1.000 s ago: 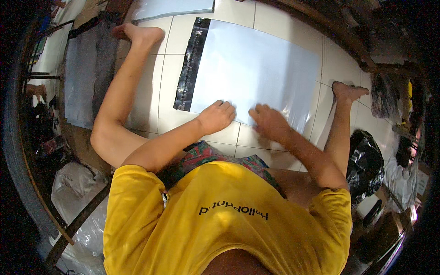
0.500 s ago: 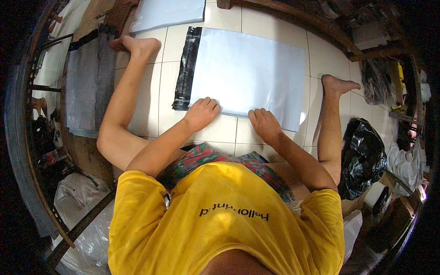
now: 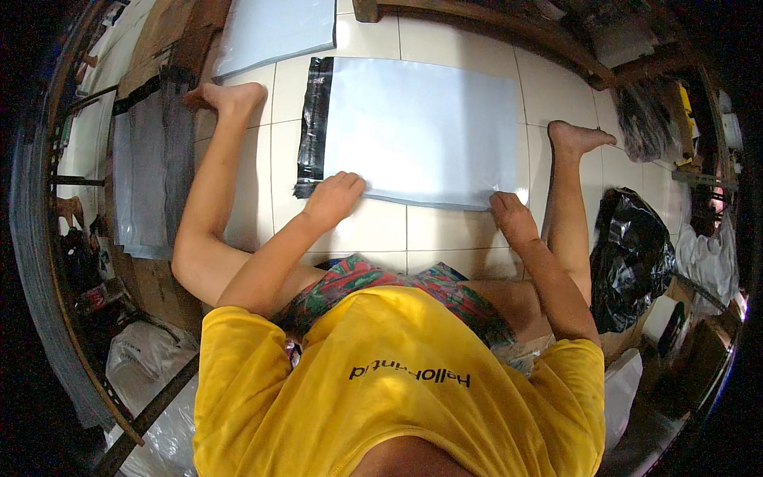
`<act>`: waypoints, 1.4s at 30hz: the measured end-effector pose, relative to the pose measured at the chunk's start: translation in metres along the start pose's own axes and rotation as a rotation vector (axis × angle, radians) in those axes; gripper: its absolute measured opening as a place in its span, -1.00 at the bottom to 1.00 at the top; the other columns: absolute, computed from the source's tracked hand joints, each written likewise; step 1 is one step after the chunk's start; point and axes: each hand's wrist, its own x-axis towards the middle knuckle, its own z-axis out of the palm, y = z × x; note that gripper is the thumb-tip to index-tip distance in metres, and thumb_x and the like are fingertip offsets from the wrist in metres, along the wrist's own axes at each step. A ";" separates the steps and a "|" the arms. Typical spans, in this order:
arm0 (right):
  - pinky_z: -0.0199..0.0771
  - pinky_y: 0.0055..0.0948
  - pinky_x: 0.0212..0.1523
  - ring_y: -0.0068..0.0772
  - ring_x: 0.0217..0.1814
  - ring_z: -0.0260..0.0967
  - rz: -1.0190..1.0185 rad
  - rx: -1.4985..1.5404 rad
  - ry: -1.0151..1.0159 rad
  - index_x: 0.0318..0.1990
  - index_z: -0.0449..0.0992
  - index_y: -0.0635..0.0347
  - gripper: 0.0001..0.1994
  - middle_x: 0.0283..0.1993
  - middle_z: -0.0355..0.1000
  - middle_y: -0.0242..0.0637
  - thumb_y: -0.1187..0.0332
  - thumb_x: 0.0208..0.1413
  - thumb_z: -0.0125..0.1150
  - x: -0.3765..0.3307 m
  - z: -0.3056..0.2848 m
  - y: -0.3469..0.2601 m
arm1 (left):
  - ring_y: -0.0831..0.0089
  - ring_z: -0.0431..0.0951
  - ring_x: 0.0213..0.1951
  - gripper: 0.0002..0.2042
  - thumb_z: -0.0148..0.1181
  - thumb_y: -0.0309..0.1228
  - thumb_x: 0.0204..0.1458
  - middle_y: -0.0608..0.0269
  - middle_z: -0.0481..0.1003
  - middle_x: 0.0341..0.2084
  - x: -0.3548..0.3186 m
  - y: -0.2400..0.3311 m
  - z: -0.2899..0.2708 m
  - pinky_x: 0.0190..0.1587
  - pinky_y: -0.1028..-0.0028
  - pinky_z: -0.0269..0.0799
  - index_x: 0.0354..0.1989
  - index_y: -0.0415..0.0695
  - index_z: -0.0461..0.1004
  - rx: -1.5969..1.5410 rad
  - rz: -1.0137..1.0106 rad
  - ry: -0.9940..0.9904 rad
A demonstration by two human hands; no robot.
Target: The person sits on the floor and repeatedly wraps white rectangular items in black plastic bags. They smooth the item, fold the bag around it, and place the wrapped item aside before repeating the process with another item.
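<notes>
On the tiled floor between my spread legs lies a stack of white plastic mailing bags (image 3: pixel 417 127) with a black flap strip along its left side. My left hand (image 3: pixel 335 200) is closed at the near edge, close to the black strip, with its fingers curled onto the bags. At the near right corner my right hand (image 3: pixel 514 219) is closed too, its fingertips pinching the corner, where the plastic puckers slightly. How many bags each hand grips is hidden.
Beyond it lies another white bag stack (image 3: pixel 278 32). Grey bags with black flaps (image 3: pixel 151 159) rest on cardboard at the left. A black plastic bag (image 3: pixel 632 254) and a white bag (image 3: pixel 707 262) sit to the right. A wooden beam (image 3: pixel 493 30) crosses the far side.
My right hand has slid right along the near edge to the corner. My left hand stays at the near edge by the black strip. The view has shifted slightly.
</notes>
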 end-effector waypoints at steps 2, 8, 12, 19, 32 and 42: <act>0.52 -0.21 0.10 -0.03 0.08 0.43 -0.002 0.080 0.028 -0.02 0.45 0.27 -0.68 0.02 0.46 -0.08 0.53 0.02 0.17 -0.001 0.001 0.005 | 0.22 0.51 -0.09 -0.81 0.09 -0.48 0.02 0.16 0.48 -0.17 -0.010 -0.013 -0.006 -0.06 0.26 0.49 -0.18 -0.15 0.49 0.055 0.016 0.039; 0.51 -0.10 0.10 0.08 0.06 0.47 0.095 0.258 -0.018 0.01 0.49 0.21 -0.74 -0.04 0.52 0.03 0.44 0.17 0.09 0.008 -0.014 0.015 | 0.15 0.52 -0.14 -0.90 0.12 -0.48 0.03 0.16 0.51 -0.22 -0.037 -0.065 -0.027 -0.09 0.22 0.48 -0.29 -0.11 0.53 0.114 0.035 0.037; 0.51 -0.04 0.01 0.15 -0.03 0.51 0.307 0.400 -0.105 -0.03 0.50 0.23 -0.76 -0.14 0.55 0.09 0.31 0.27 0.09 0.025 -0.041 0.023 | 0.05 0.57 -0.22 -0.87 0.12 -0.42 0.14 0.09 0.57 -0.27 -0.028 -0.087 -0.034 -0.13 0.15 0.48 -0.19 -0.14 0.53 -0.225 -0.244 -0.121; 0.49 0.04 -0.02 0.26 -0.02 0.48 0.638 0.573 0.029 0.08 0.45 0.24 -0.65 -0.04 0.49 0.19 0.24 0.24 0.17 0.047 -0.004 0.047 | -0.18 0.59 -0.12 -0.47 0.06 -0.25 0.19 -0.30 0.56 -0.18 -0.008 -0.097 -0.003 -0.01 0.12 0.47 0.34 -0.02 0.15 -0.612 -0.674 -0.017; 0.18 -0.08 0.36 -0.01 0.33 0.16 0.099 -0.153 -0.023 0.34 0.20 0.25 -0.32 0.28 0.21 -0.04 0.49 -0.01 0.20 0.041 -0.011 -0.015 | 0.05 0.33 0.13 -0.47 0.33 -0.40 -0.09 0.02 0.38 0.05 -0.004 -0.037 -0.026 0.24 0.05 0.21 0.11 -0.19 0.36 0.060 -0.073 0.177; 0.49 -0.31 -0.06 -0.22 -0.10 0.44 0.241 0.369 -0.004 0.10 0.49 0.19 -0.54 -0.16 0.48 -0.15 0.34 0.01 0.39 0.044 -0.013 0.057 | 0.24 0.53 -0.26 -0.73 0.31 -0.34 0.04 0.14 0.54 -0.29 0.015 -0.101 -0.030 -0.10 0.31 0.48 -0.13 -0.20 0.53 -0.525 -0.268 -0.060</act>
